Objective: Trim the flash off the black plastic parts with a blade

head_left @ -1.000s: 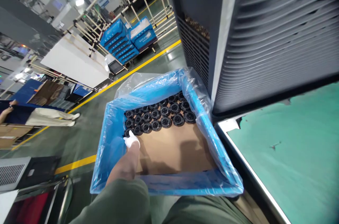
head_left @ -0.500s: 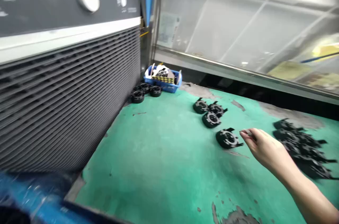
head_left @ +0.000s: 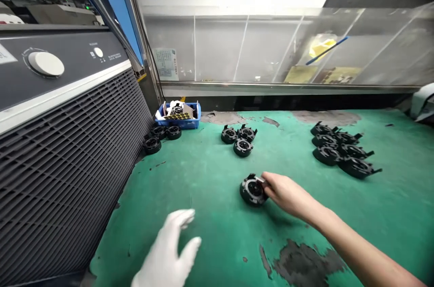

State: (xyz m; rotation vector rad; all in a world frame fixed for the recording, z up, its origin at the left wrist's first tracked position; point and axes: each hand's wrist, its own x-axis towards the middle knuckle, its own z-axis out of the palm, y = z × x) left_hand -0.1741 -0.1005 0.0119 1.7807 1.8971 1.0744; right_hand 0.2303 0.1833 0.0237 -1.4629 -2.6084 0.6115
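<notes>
On the green mat, a round black part (head_left: 253,190) with a tab and prong is pinched at its right edge by my right hand (head_left: 280,191), which is bare. My left hand (head_left: 172,248), in a white glove, hovers over the mat at the lower left, thumb and fingers apart and holding nothing. Beyond the pinched part stands a small group of similar black parts (head_left: 243,147). Another group of several such parts (head_left: 327,154) lies to the right, their tabs pointing outward.
A blue bin (head_left: 198,122) with scraps and a black part stands at the back left, with black rings (head_left: 152,144) in front of it. A grey machine with a slatted grille (head_left: 77,165) borders the left side. A clear plastic curtain (head_left: 220,47) hangs behind.
My left hand has come into view with its fingers spread. My right hand has reached the nearest black part and closed on its edge. The view has turned to the right.
</notes>
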